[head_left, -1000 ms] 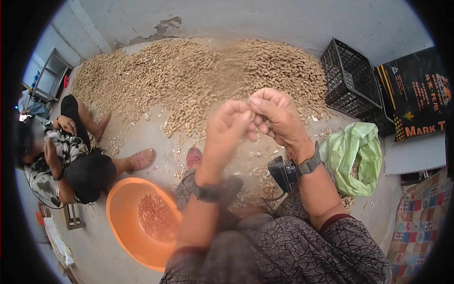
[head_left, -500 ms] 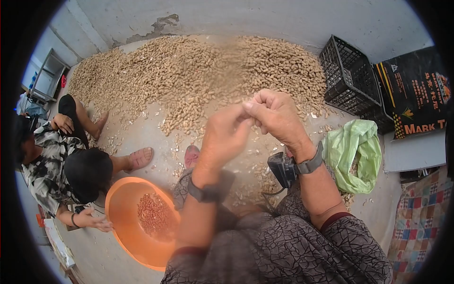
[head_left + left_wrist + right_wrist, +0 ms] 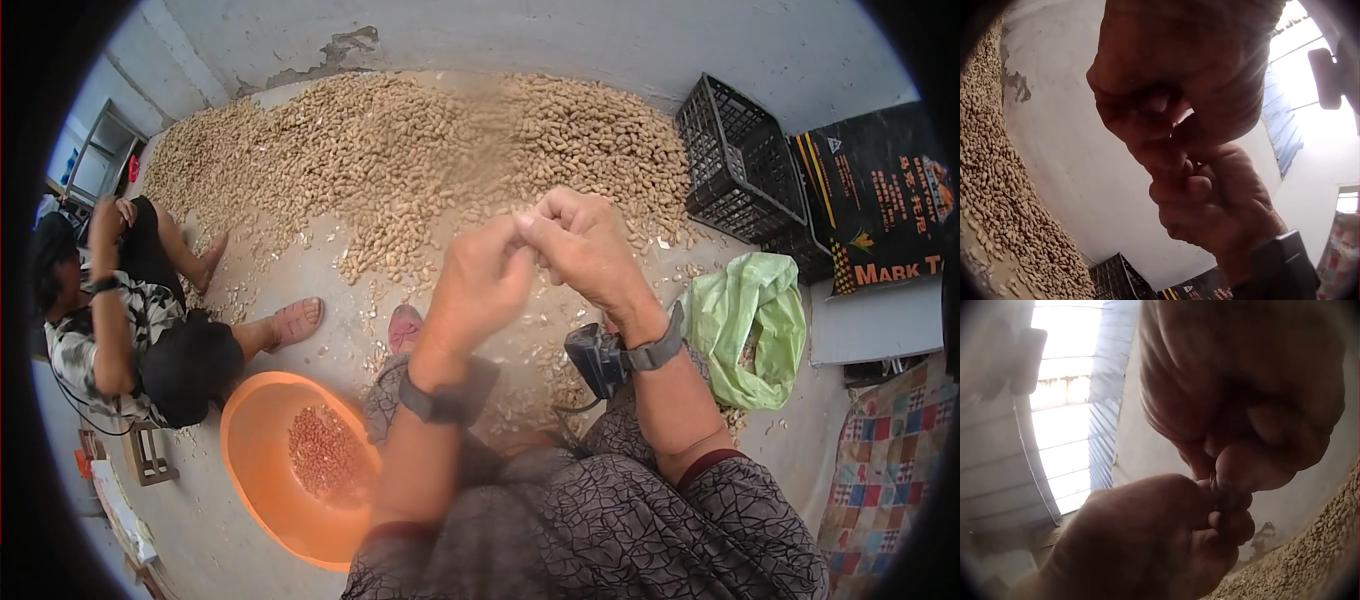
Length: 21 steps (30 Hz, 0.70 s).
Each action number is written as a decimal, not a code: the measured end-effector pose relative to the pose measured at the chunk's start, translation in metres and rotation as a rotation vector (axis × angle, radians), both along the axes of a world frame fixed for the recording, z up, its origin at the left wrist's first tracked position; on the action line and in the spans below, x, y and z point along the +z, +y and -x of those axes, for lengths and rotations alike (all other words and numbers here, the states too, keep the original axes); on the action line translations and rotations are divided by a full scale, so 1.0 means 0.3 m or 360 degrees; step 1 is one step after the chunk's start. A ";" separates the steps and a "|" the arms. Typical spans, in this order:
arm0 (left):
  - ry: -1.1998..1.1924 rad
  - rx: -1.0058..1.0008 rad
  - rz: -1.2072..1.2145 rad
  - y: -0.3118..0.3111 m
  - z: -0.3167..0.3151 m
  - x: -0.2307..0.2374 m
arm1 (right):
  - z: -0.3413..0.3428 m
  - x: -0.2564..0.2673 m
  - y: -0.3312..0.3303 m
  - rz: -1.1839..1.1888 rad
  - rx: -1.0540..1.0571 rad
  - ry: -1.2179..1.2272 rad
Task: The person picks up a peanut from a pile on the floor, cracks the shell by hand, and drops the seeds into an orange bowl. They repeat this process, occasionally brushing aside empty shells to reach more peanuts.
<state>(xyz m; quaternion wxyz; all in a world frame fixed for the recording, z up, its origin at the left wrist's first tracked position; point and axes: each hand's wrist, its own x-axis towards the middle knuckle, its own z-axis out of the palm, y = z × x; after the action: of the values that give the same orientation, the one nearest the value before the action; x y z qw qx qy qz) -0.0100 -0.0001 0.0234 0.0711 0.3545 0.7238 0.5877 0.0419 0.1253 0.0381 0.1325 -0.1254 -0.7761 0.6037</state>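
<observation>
My left hand point(image 3: 487, 285) and my right hand point(image 3: 585, 248) meet at the fingertips in front of me, above the floor, thumbs and forefingers pressed together. Between them they pinch a peanut point(image 3: 1213, 480), of which only a thin sliver shows in the right wrist view; the fingers hide the rest. The left wrist view has the curled left fingers just over the right ones. Shelled red peanut kernels point(image 3: 325, 455) lie in an orange basin point(image 3: 250, 500) by my left leg. A broad heap of unshelled peanuts point(image 3: 400, 150) spreads along the wall beyond my hands.
A person point(image 3: 120, 330) sits at the left beside the basin, one arm raised. On the right stand a green sack point(image 3: 725, 310), black plastic crates point(image 3: 735, 150) and a black printed bag point(image 3: 880, 200). Bits of shell litter the floor point(image 3: 300, 250).
My left hand has rolled over, its back now towards the head camera, while my right hand stays nearly in place. The other person's arm reached down to the basin, then went up near the head.
</observation>
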 end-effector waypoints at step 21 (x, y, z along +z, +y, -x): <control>-0.1396 -0.0246 -0.0729 -0.027 0.023 -0.025 | -0.024 0.036 0.026 0.0766 0.0079 -0.0089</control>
<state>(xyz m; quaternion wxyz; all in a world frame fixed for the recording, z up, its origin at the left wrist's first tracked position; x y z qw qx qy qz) -0.0168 -0.0081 0.0157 0.3323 0.1332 0.4497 0.8183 0.0489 0.1330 0.0490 0.0624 -0.1509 -0.6160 0.7706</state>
